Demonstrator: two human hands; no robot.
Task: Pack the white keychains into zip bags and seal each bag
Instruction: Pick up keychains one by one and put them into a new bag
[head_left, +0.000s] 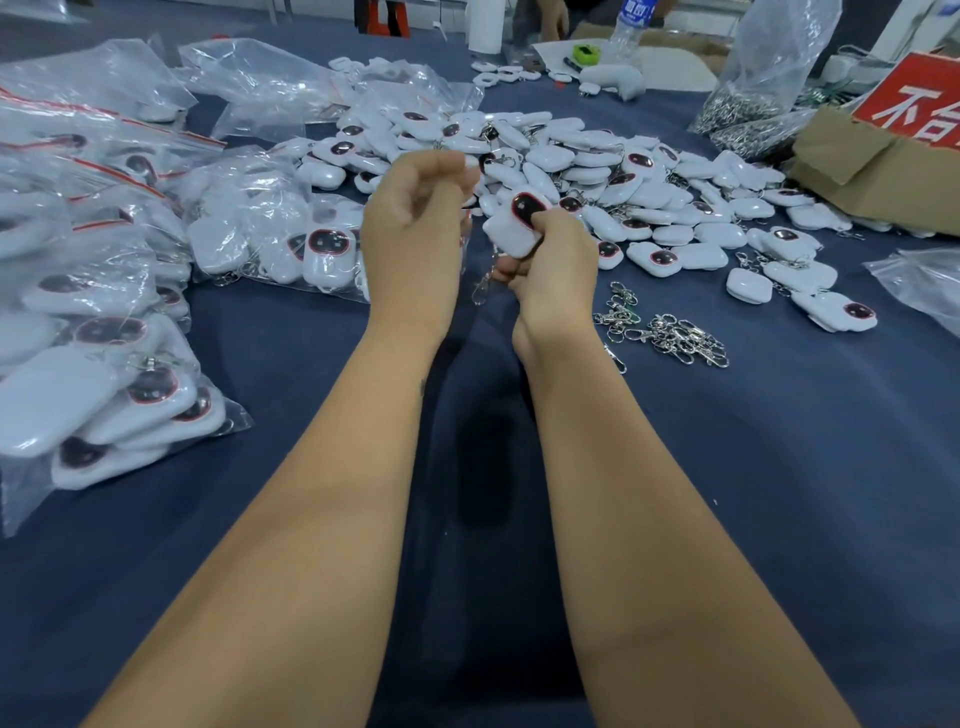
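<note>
A dark blue cloth covers the table (779, 519), and the workroom beyond it is cluttered: a cardboard box (872, 171) with a red sign at the far right, a water bottle (631, 26) at the far edge, and another person's hand just showing behind it. A broad heap of loose white keychains (597, 171) lies in the middle distance, with filled zip bags (93, 332) stacked along the left and a small tangle of metal clips (670, 332) near the right forearm. The right hand (550, 275) is raised over the near edge of the heap, its grip closed round one white keychain (511, 226); the dark oval face looks up and away, and the body's long axis tilts from near left to far right, with its metal clasp (480, 291) dangling below the fist. The left hand (410, 234) sits just beside it, to the left, fingers curled inward; there seems to be thin clear film at its fingertips, but I cannot tell whether it holds a bag. As I judge it, the next move turns on this: the keychain lies directly right of the left hand, so the bag mouth must face right, and the dangling clasp should go in first or it may snag the lip.
</note>
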